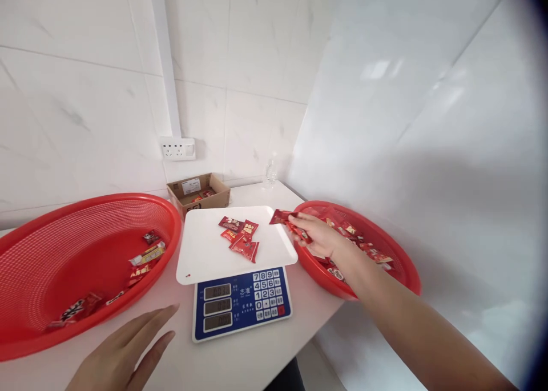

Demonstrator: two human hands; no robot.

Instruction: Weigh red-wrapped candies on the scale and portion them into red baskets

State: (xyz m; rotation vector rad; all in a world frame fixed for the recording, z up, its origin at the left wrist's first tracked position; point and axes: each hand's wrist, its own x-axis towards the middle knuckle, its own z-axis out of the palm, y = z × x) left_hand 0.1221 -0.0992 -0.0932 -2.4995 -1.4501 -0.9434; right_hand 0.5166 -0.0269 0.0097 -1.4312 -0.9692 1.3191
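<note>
My right hand [317, 235] reaches over the near rim of the right red basket [398, 288] and pinches a few red snack packets [286, 220], held just past the right edge of the white scale tray [205, 248]. Several red packets [240, 237] lie on that tray. The scale [242, 303] has a blue front with three displays and a keypad. My left hand [124, 351] lies flat and open on the white table, fingers pointing toward the scale, just below the left red basket [47, 231], touching nothing else.
The left basket holds several scattered packets [143, 260]. The right basket holds more packets [368, 251]. A small open cardboard box [199, 192] stands behind the scale by the wall. A clear bottle [269, 173] stands in the corner. A wall socket [177, 148] is above.
</note>
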